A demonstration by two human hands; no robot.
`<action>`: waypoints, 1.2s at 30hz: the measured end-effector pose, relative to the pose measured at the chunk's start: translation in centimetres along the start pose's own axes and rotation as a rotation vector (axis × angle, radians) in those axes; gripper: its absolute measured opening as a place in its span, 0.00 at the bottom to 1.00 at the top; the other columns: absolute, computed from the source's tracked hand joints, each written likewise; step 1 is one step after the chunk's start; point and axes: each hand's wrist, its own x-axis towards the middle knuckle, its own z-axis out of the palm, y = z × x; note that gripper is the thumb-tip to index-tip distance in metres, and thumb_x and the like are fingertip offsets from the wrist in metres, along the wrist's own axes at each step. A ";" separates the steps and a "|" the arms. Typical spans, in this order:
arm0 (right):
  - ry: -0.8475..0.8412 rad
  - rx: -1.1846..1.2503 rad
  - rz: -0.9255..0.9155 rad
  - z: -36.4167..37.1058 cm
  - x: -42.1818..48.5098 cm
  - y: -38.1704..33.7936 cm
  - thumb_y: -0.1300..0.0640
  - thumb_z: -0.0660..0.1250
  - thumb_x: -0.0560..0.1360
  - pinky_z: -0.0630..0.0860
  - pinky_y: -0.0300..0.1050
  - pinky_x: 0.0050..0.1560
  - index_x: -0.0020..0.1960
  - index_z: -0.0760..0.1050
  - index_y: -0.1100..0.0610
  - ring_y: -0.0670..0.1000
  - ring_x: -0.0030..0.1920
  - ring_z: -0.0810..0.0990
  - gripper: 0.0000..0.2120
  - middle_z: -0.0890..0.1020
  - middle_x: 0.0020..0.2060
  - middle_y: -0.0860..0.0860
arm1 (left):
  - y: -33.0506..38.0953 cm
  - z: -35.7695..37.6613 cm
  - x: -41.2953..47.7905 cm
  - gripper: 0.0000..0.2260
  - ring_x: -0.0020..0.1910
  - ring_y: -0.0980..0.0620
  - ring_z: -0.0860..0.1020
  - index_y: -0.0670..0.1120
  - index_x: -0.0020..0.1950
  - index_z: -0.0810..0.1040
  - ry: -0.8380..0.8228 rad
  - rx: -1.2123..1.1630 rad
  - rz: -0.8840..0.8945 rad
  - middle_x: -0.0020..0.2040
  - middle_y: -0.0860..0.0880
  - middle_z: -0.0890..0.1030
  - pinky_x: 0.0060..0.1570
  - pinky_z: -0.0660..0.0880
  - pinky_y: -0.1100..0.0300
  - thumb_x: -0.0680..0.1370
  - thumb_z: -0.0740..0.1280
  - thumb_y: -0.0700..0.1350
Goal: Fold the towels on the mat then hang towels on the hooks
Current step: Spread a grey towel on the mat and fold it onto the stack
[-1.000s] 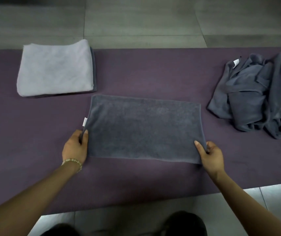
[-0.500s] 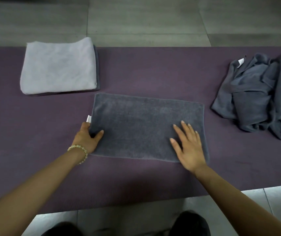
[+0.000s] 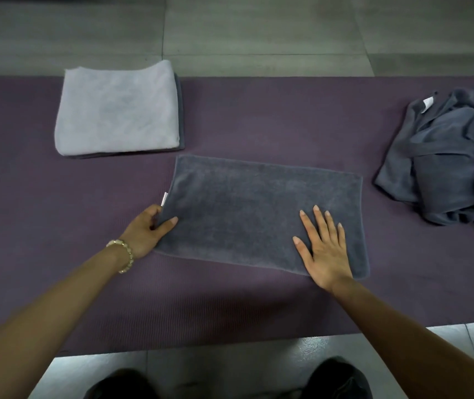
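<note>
Centre of frame: dark grey towel (image 3: 259,211), folded to a flat rectangle on the purple mat (image 3: 259,116).
Left hand (image 3: 143,231) pinches its left edge, thumb on top, just below the white tag (image 3: 165,199).
Right hand (image 3: 325,251) lies flat on its lower right part, fingers spread.
Upper left: folded light grey towel (image 3: 115,110).
Right edge: crumpled dark towels (image 3: 445,162).

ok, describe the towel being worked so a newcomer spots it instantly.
Find the purple mat on the floor. At its middle lies a flat dark grey towel, left hand pinching its edge, right hand pressed flat on it. Unlike the folded pale stack back left and the crumpled grey heap at right, it lies spread smooth.
</note>
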 end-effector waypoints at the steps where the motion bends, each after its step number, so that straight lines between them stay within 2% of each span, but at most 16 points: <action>1: -0.001 -0.006 0.001 0.0 0.0 0.0 0.33 0.32 0.72 0.27 0.45 0.72 0.74 0.34 0.42 0.45 0.74 0.31 0.33 0.36 0.75 0.43 | -0.5 0.2 -0.1 0.07 0.50 0.47 0.80 0.46 0.52 0.73 0.029 -0.001 0.008 0.48 0.46 0.81 0.44 0.74 0.63 0.78 0.65 0.48; 4: 0.001 -0.018 0.006 0.1 0.0 0.0 0.34 0.32 0.72 0.27 0.46 0.72 0.74 0.34 0.43 0.45 0.74 0.31 0.33 0.37 0.76 0.44 | -1.6 1.3 -0.4 0.11 0.48 0.48 0.78 0.42 0.54 0.71 0.146 0.017 0.039 0.49 0.45 0.80 0.45 0.74 0.64 0.77 0.68 0.47; 7: 0.004 -0.013 0.006 0.1 0.0 -0.1 0.33 0.32 0.72 0.30 0.48 0.74 0.74 0.34 0.43 0.46 0.75 0.32 0.33 0.38 0.77 0.45 | -1.9 1.9 -0.4 0.16 0.45 0.48 0.77 0.44 0.54 0.70 0.293 0.117 0.036 0.46 0.47 0.77 0.41 0.72 0.63 0.73 0.72 0.49; 12: 0.080 0.049 -0.059 0.0 -0.4 -1.7 0.33 0.39 0.75 0.31 0.49 0.74 0.76 0.43 0.44 0.50 0.77 0.38 0.32 0.43 0.77 0.46 | -1.5 2.4 -0.5 0.22 0.50 0.48 0.77 0.42 0.60 0.72 0.392 0.271 0.009 0.50 0.47 0.78 0.50 0.75 0.55 0.73 0.70 0.55; 15: 0.068 0.002 -0.182 1.3 -0.8 -3.2 0.32 0.37 0.77 0.35 0.52 0.74 0.77 0.45 0.45 0.52 0.77 0.42 0.32 0.46 0.77 0.46 | -1.1 1.8 0.1 0.23 0.51 0.47 0.78 0.41 0.58 0.74 0.326 0.285 -0.091 0.48 0.48 0.79 0.51 0.74 0.55 0.73 0.70 0.57; 17: 0.052 -0.061 -0.199 2.1 -1.0 -3.5 0.33 0.37 0.78 0.37 0.54 0.74 0.77 0.45 0.46 0.54 0.77 0.43 0.31 0.48 0.77 0.48 | -0.7 1.3 0.6 0.27 0.50 0.45 0.79 0.39 0.55 0.75 0.208 0.272 -0.151 0.44 0.49 0.78 0.46 0.75 0.56 0.71 0.68 0.62; 19: 0.050 -0.086 -0.195 2.1 -0.9 -3.4 0.35 0.38 0.79 0.39 0.55 0.73 0.77 0.47 0.47 0.55 0.76 0.46 0.31 0.51 0.77 0.50 | -0.1 1.4 0.9 0.25 0.45 0.47 0.79 0.39 0.52 0.76 0.103 0.231 -0.171 0.42 0.49 0.78 0.41 0.73 0.60 0.72 0.68 0.61; 21: 0.037 -0.100 -0.206 2.1 -0.9 -3.3 0.35 0.38 0.79 0.40 0.55 0.73 0.78 0.49 0.47 0.55 0.76 0.47 0.31 0.52 0.77 0.50 | 1.0 1.5 0.9 0.19 0.45 0.51 0.77 0.43 0.52 0.75 0.050 0.179 -0.198 0.45 0.50 0.79 0.42 0.72 0.62 0.73 0.69 0.58; 24: 0.040 -0.057 -0.218 1.9 -0.7 -3.4 0.32 0.33 0.76 0.34 0.51 0.74 0.77 0.44 0.44 0.50 0.76 0.39 0.32 0.45 0.77 0.46 | 2.9 0.5 1.2 0.22 0.51 0.50 0.78 0.41 0.61 0.74 -0.068 -0.096 -0.263 0.55 0.47 0.80 0.52 0.74 0.58 0.74 0.70 0.53; 26: 0.035 0.176 -0.187 1.1 -0.7 -3.5 0.30 0.33 0.74 0.32 0.45 0.74 0.77 0.46 0.43 0.44 0.76 0.38 0.35 0.44 0.76 0.41 | 4.7 0.1 0.9 0.24 0.54 0.50 0.79 0.43 0.67 0.71 -0.161 -0.248 -0.244 0.59 0.47 0.79 0.53 0.75 0.58 0.75 0.69 0.50; 27: 0.058 0.349 -0.155 0.6 -0.7 -3.5 0.31 0.38 0.75 0.37 0.43 0.75 0.77 0.53 0.45 0.42 0.76 0.44 0.35 0.50 0.75 0.40 | 5.6 0.3 0.9 0.23 0.54 0.51 0.79 0.46 0.69 0.70 -0.178 -0.206 -0.177 0.60 0.48 0.79 0.54 0.75 0.59 0.75 0.69 0.49; 29: 0.179 0.677 -0.041 -1.0 -0.8 -3.4 0.39 0.50 0.79 0.53 0.36 0.73 0.72 0.66 0.51 0.37 0.71 0.60 0.27 0.64 0.71 0.43 | 8.2 2.0 0.4 0.24 0.57 0.53 0.78 0.50 0.71 0.67 -0.166 -0.081 -0.003 0.62 0.51 0.78 0.60 0.73 0.58 0.77 0.68 0.49; 31: 0.259 0.964 0.129 -2.2 -0.4 -2.7 0.49 0.55 0.82 0.66 0.27 0.59 0.62 0.75 0.55 0.32 0.55 0.73 0.16 0.74 0.62 0.49 | 10.9 4.9 -0.5 0.25 0.58 0.56 0.77 0.53 0.73 0.64 -0.180 -0.055 0.167 0.61 0.54 0.77 0.63 0.72 0.57 0.77 0.67 0.48; 32: 0.255 1.107 0.234 -2.7 -0.1 -2.2 0.51 0.54 0.82 0.71 0.28 0.50 0.56 0.77 0.55 0.34 0.46 0.77 0.14 0.78 0.56 0.51 | 12.1 6.6 -1.1 0.24 0.56 0.57 0.78 0.54 0.73 0.64 -0.237 -0.055 0.231 0.59 0.54 0.78 0.60 0.74 0.59 0.78 0.66 0.47; 34: 0.196 1.352 0.424 -3.8 0.4 -0.8 0.49 0.50 0.83 0.74 0.35 0.36 0.48 0.77 0.56 0.40 0.33 0.80 0.20 0.82 0.45 0.54 | 14.1 9.7 -1.9 0.18 0.45 0.57 0.80 0.57 0.68 0.66 -0.371 -0.070 0.275 0.49 0.52 0.80 0.43 0.79 0.63 0.79 0.63 0.46; 36: 0.084 1.518 0.550 -4.6 0.4 0.7 0.44 0.46 0.82 0.77 0.37 0.34 0.49 0.76 0.57 0.44 0.33 0.82 0.24 0.82 0.42 0.53 | 14.8 11.6 -2.1 0.13 0.33 0.56 0.79 0.53 0.65 0.71 -0.402 -0.140 0.260 0.41 0.50 0.79 0.33 0.78 0.63 0.80 0.61 0.46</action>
